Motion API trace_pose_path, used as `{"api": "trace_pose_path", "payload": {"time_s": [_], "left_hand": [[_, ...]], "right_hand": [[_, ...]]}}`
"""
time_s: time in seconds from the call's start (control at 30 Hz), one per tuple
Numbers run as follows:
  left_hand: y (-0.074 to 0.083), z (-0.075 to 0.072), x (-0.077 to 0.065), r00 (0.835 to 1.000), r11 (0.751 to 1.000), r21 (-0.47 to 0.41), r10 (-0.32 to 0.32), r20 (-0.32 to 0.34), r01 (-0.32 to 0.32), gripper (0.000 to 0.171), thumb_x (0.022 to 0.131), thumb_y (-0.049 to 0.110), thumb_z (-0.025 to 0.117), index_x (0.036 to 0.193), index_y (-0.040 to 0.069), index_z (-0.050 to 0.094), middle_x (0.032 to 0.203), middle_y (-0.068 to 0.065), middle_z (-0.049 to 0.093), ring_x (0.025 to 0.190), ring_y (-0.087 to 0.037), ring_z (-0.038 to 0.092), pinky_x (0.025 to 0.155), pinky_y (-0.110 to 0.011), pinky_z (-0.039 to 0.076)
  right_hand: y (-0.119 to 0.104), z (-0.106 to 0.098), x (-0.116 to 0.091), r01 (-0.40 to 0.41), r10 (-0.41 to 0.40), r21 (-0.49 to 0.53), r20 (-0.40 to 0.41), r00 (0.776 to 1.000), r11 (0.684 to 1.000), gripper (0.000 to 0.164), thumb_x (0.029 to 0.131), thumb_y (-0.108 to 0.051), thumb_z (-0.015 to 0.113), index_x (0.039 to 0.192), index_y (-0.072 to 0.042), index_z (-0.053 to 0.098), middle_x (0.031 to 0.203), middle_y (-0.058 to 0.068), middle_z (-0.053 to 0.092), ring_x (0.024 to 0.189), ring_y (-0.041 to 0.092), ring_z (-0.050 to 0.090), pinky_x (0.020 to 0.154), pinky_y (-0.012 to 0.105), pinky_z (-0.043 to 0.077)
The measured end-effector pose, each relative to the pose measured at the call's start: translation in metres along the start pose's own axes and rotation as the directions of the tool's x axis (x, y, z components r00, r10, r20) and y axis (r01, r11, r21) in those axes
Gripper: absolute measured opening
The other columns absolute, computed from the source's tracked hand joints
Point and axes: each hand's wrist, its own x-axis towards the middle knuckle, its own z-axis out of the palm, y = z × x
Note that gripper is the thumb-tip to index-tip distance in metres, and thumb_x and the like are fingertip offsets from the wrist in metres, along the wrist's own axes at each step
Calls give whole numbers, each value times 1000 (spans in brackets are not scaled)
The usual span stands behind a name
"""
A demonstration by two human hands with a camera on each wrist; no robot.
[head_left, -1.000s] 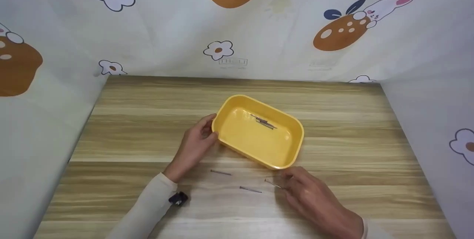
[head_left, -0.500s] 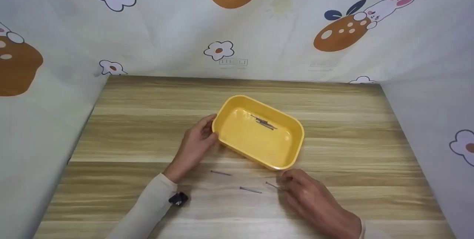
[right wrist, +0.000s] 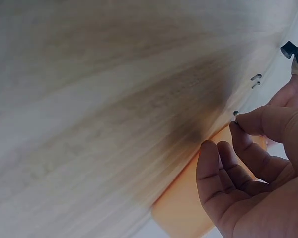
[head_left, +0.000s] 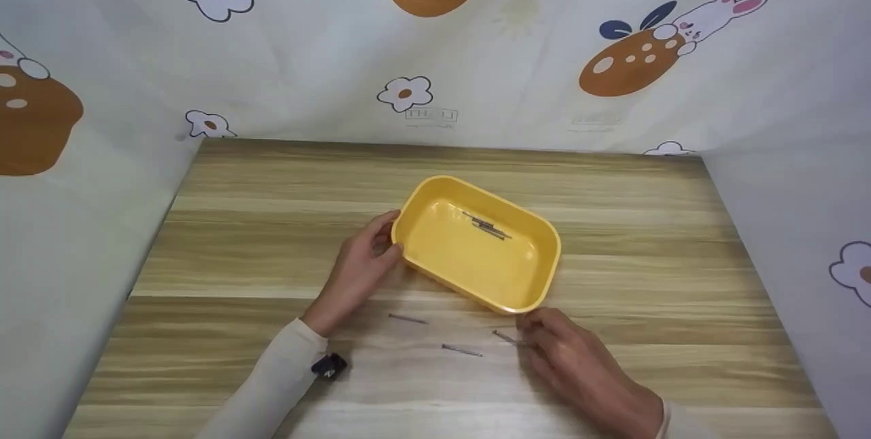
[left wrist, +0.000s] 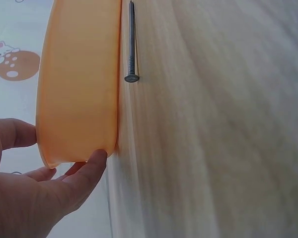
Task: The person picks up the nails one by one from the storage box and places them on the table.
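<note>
A yellow plastic tub [head_left: 469, 269] sits slanted on the wooden table, with several nails [head_left: 487, 226] lying together inside it. My left hand [head_left: 357, 269] grips the tub's left end; in the left wrist view its thumb and fingers [left wrist: 84, 176] bend about that corner. In front of the tub's near right corner, my right hand [head_left: 571, 354] pinches a nail [head_left: 505, 337] between thumb and forefinger, head pointing left. The right wrist view shows only the tip of this held nail [right wrist: 236, 114]. Two more nails lie loose on the table, one farther [head_left: 408, 319] and one nearer [head_left: 462, 350].
The wood-grain table [head_left: 272, 187] is enclosed at the back and both sides by a pale printed cloth [head_left: 306, 51]. A small black device [head_left: 329, 365] is at the left wrist.
The right hand shifts only slightly, and the nail in its grip tilts a little and slides slightly rightward. The left hand and tub hold still; the whole view drifts slightly.
</note>
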Motion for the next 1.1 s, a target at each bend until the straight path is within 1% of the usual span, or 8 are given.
{"api": "trace_pose_path", "payload": {"time_s": [0.17, 0.43, 0.63, 0.8, 0.9, 1.0, 1.1], "left_hand": [[1, 0, 1, 1000, 1000, -1, -4, -2, 4, 57, 102, 1, 67, 158, 0, 56, 138, -17, 71, 128, -31, 69, 106, -38, 58], [-1, 0, 0, 1000, 1000, -8, 5, -4, -5, 56, 103, 1, 67, 157, -1, 57, 137, -20, 71, 130, -34, 68, 108, -43, 58], [0, 0, 0, 1000, 1000, -2, -8, -3, 8, 56, 103, 3, 67, 158, 1, 57, 136, -18, 71, 130, -31, 68, 106, -39, 58], [1, 0, 0, 1000, 999, -32, -6, 11, 7, 58, 103, 2, 66, 160, 0, 54, 137, -18, 71, 129, -31, 69, 103, -33, 58], [1, 1, -1, 1000, 999, -43, -7, 15, 8, 58, 103, 2, 66, 160, -1, 53, 137, -19, 70, 129, -31, 69, 103, -31, 57], [1, 1, -1, 1000, 999, -42, -9, 13, 10, 58, 103, 2, 66, 160, 0, 53, 137, -19, 70, 130, -31, 68, 104, -34, 57], [1, 1, -1, 1000, 999, -41, -7, 12, 8, 58, 103, 3, 66, 160, 0, 54, 137, -19, 70, 131, -32, 68, 106, -37, 58]], "right_hand": [[0, 1, 0, -29, 29, 4, 20, 999, 1000, 18, 86, -2, 88, 102, -6, 81, 118, 2, 67, 106, 14, 72, 87, 28, 63], [0, 3, 1, -43, 42, 0, 30, 999, 999, 16, 86, 0, 88, 98, -8, 82, 116, 1, 66, 106, 13, 71, 89, 27, 62], [1, 5, 2, -41, 41, -13, 34, 999, 999, 16, 85, 0, 88, 96, -9, 82, 113, -1, 66, 105, 12, 68, 87, 27, 61], [1, 5, 2, -59, 59, -10, 61, 996, 998, 16, 86, -2, 89, 98, -10, 82, 111, -4, 65, 103, 11, 64, 84, 28, 61], [2, 4, 2, -80, 80, -3, 76, 994, 997, 15, 87, -5, 89, 98, -11, 81, 111, -5, 66, 103, 10, 63, 83, 29, 61], [2, 2, 3, -99, 99, 4, 60, 993, 995, 15, 87, -6, 89, 98, -13, 80, 109, -5, 68, 101, 9, 65, 81, 29, 61], [3, 0, 3, -123, 122, 4, 17, 992, 992, 15, 87, -9, 90, 99, -14, 81, 108, -6, 71, 100, 8, 68, 80, 27, 62]]}}
